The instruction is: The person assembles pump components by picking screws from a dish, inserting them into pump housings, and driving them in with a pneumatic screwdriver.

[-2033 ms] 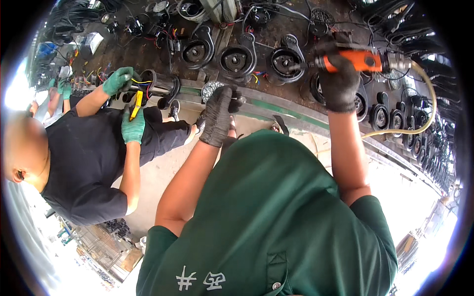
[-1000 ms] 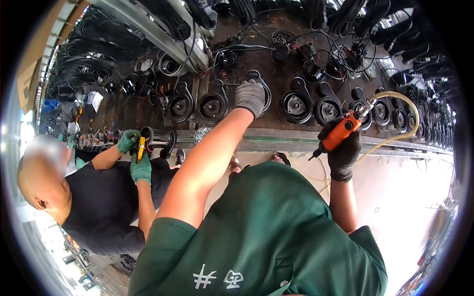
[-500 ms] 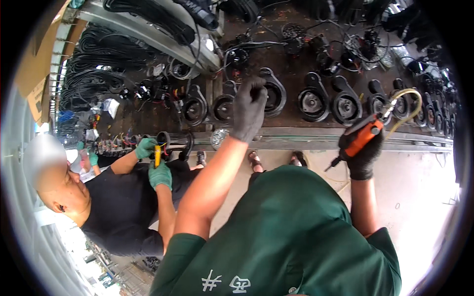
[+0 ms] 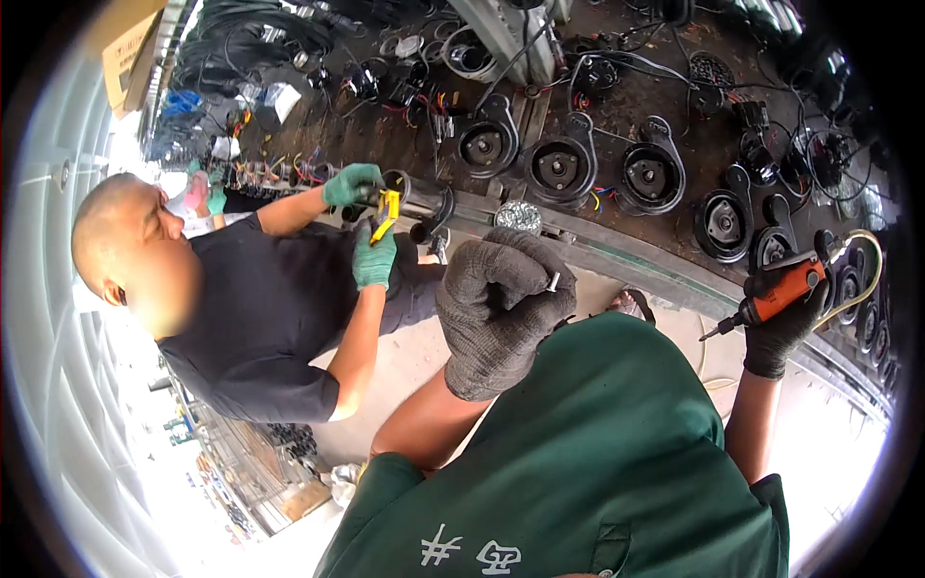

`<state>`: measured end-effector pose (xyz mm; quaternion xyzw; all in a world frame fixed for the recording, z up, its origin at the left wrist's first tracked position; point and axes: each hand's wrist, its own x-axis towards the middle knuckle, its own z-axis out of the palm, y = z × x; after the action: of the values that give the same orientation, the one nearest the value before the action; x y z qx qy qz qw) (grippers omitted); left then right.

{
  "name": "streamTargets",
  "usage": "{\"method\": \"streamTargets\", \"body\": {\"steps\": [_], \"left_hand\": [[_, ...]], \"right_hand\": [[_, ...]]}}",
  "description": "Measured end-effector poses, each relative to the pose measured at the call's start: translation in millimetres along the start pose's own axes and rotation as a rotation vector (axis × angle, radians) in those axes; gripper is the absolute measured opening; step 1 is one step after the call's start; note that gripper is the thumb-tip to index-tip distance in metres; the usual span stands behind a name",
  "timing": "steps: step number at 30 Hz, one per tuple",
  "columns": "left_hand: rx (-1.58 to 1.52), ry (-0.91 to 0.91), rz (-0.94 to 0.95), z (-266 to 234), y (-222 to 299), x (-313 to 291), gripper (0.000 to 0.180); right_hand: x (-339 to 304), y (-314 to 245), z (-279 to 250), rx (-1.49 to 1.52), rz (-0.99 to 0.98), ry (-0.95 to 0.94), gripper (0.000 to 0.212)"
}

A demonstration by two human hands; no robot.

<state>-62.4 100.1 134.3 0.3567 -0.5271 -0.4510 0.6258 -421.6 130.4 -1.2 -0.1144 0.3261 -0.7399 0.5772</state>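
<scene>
The left hand, in a dark grey knit glove, is nearest, raised over the front of the green shirt and curled into a loose fist; between thumb and forefinger it pinches a small silver fastener, which sticks out at the right side of the fist. Only its bright end shows; the rest is covered by the glove, so its full shape cannot be told. Farther right, the right hand, also dark-gloved, is closed around an orange driver, which lies across the palm, its nose pointing left, clear of the bench edge. Fingers cover part of the grip. The driver has a bright orange body, a black front section tapering to a thin dark bit, and a pale yellowish hose curving from its rear. Beyond the left fist sits a round heap of shiny small parts, its lower rim cut off by the glove. On the brown bench past it stands a row of black round housings with stubby handles. To the left, a co-worker's green-gloved hand holds a yellow tool. Toward the back, dark cables tangle indistinctly.
</scene>
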Motion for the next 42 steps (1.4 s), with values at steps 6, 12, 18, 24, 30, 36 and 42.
{"method": "streamTargets", "body": {"steps": [6, 12, 18, 24, 30, 36, 42], "left_hand": [[-0.149, -0.008, -0.024, -25, 13, -2, 0.035], [-0.357, 0.145, -0.071, -41, 1, 0, 0.026], [0.224, 0.212, -0.433, -150, -118, -55, 0.018], [0.914, -0.036, -0.388, -229, -230, -116, 0.022], [1.052, -0.218, -0.121, -167, -253, -50, 0.02], [1.386, -0.676, -0.401, -170, -304, -10, 0.02], [1.237, -0.629, -0.307, -166, -300, -2, 0.019]], "right_hand": [[5, 9, 31, -0.025, 0.006, 0.032, 0.054], [10, 3, 32, -0.125, 0.029, -0.126, 0.052], [5, -48, 87, 0.009, -0.022, -0.261, 0.053], [20, 3, 91, 0.004, -0.153, -0.345, 0.066], [-9, 43, 68, 0.003, 0.073, -0.182, 0.064], [-16, 42, 80, -0.187, -0.005, -0.371, 0.071], [-19, 41, 78, -0.081, -0.013, -0.276, 0.067]]}}
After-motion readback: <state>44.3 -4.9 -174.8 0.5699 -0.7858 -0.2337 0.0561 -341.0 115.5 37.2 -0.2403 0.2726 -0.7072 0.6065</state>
